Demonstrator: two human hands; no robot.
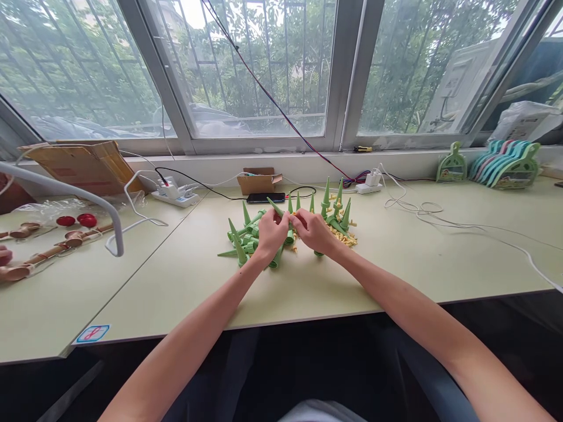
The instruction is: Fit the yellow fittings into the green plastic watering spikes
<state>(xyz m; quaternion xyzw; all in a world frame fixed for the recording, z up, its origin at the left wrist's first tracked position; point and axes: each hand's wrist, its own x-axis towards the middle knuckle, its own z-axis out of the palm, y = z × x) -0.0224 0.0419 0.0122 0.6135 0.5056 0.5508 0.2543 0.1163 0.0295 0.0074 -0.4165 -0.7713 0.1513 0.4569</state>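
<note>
My left hand is closed around a green plastic spike, its pointed end angled up to the left. Fingertips of my right hand meet the left ones at the spike's other end, pinched together; what they hold is too small and hidden to make out. Loose green spikes lie and stand in a heap left of and below my left hand. Several more spikes stand upright behind and right of my right hand, beside a pile of small yellow pieces.
A phone lies behind the spikes before a small open cardboard box. Power strips and white cables run along the back. Wooden kendama-like toys and another person's hand are at far left. Green and blue plastic items stand right.
</note>
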